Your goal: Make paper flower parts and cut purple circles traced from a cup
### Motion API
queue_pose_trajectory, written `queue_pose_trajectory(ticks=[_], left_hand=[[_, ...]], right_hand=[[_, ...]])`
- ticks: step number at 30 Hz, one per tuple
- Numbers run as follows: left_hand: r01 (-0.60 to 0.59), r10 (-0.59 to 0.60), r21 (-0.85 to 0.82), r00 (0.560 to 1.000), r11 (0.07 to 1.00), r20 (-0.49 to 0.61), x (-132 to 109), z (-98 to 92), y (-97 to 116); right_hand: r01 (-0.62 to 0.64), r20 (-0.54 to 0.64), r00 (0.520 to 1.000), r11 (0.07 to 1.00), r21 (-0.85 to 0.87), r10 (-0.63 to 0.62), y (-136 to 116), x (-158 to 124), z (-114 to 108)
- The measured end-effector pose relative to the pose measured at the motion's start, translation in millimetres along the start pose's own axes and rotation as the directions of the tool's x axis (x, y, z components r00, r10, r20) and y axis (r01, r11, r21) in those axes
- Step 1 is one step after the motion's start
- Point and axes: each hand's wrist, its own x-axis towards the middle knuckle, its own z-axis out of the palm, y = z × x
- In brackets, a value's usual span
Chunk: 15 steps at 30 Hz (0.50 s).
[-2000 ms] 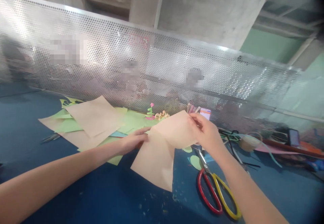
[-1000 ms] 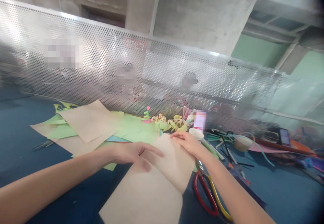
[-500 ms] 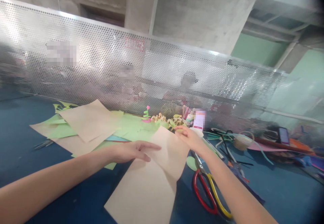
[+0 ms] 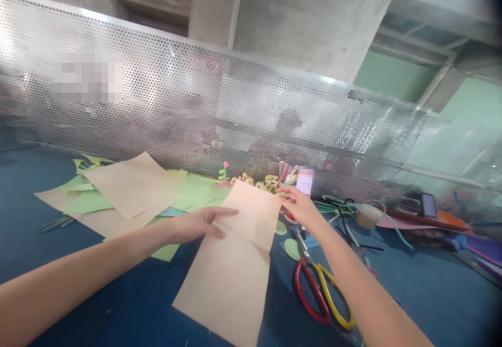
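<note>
A sheet of beige paper with a crease across its middle is held in front of me above the blue table. My left hand grips its left edge, with the thumb and index finger lying on top and the other fingers partly hidden. At the upper right corner, my right hand pinches the same sheet, its fingertips partly behind the edge. Below my right hand lie scissors with one red and one yellow handle. Beside their blades is a pale green paper disc.
Stacked beige and green sheets lie at the left. A small green and pink paper spiral and a phone stand near a perforated metal screen. Strips, cords and a tape roll clutter the right.
The beige sheet has flattened out at its crease and its top edge now spreads straighter. My right hand has shifted slightly with the corner. The whole view has moved a little.
</note>
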Motion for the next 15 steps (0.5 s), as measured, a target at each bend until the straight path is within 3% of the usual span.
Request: queue_pose_trajectory(ticks=[4, 7, 10, 13, 15], left_hand=[[-0.005, 0.004, -0.009, 0.998, 1.0, -0.055, 1.3, -6.1, 0.9], [-0.008, 0.008, 0.004, 0.996, 1.0, -0.083, 1.7, -8.6, 2.0], [-0.003, 0.003, 0.002, 0.996, 1.0, -0.088, 2.2, -9.8, 2.1], [-0.006, 0.005, -0.003, 0.997, 1.0, -0.078, 2.5, -11.3, 2.1], [-0.008, 0.008, -0.004, 0.997, 1.0, -0.075, 2.5, -12.5, 2.3]], right_hand=[[-0.155, 0.169, 0.966, 0.964, -0.215, 0.193, 9.5, -14.2, -25.9], [-0.308, 0.269, 0.872, 0.886, -0.346, 0.409, 21.0, -25.3, -39.0], [-0.4, 0.277, 0.796, 0.81, -0.429, 0.539, 29.9, -27.8, -39.1], [-0.411, 0.244, 0.788, 0.779, -0.473, 0.565, 34.5, -24.5, -33.8], [-0.375, 0.206, 0.832, 0.796, -0.474, 0.515, 36.8, -22.7, -31.2]])
